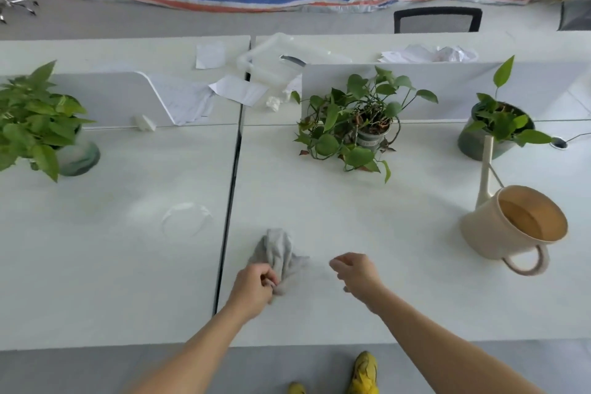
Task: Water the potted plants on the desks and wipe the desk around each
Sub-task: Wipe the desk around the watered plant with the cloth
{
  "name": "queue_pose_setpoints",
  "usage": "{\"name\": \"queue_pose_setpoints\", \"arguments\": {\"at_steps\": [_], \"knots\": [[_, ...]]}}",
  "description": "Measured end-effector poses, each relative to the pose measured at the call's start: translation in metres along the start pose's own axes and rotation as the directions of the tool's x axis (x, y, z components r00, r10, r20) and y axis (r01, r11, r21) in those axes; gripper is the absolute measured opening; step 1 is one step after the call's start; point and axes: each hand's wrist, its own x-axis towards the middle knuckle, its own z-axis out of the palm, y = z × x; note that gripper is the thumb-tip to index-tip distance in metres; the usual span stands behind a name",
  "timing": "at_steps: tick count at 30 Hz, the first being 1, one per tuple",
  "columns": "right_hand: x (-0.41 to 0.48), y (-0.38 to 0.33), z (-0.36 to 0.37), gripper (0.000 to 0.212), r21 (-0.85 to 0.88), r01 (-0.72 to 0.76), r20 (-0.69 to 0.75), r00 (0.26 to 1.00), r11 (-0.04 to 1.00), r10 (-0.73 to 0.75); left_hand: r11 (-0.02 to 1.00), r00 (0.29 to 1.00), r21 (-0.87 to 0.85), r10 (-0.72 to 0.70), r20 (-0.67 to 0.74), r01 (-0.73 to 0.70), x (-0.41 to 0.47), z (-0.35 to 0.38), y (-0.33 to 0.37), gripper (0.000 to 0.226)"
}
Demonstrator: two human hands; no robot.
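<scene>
The cloth [281, 253] is gray, soft and crumpled into a lump. It lies on the white tabletop [351, 217], near the front edge, just right of the dark gap between the two desks.

The watering can [511, 227] is cream colored, shaped like a big cup with a round handle and a long thin spout. It stands at the right, well apart from the cloth. Its spout points up toward the right plant [499, 128], which sits in a dark green pot. The middle plant [355, 125] has long trailing stems and heart-shaped leaves, in a small gray pot. The left plant [35, 125] is bushy and stands on the other desk.

The left hand [256, 285] pinches the near end of the cloth, with its fingers curled tight around it. The right hand [355, 272] is just right of the cloth. Its fingers are loosely curled and hold nothing. I cannot tell if it touches the tabletop.
</scene>
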Motion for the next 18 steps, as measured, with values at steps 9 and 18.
{"name": "queue_pose_setpoints", "arguments": {"at_steps": [9, 18], "knots": [[0.009, -0.038, 0.058, 0.018, 0.281, -0.192, 0.131, 0.978, 0.94, 0.16, 0.904, 0.973, -0.382, -0.12, 0.199, 0.19, -0.015, -0.042, -0.002, 0.029], [0.033, -0.003, 0.022, 0.039, -0.564, 0.106, -0.181, 0.952, 0.819, -0.248, 0.778, 0.918, 0.503, 0.385, 0.093, -0.377, -0.006, 0.008, -0.039, 0.034]]}}
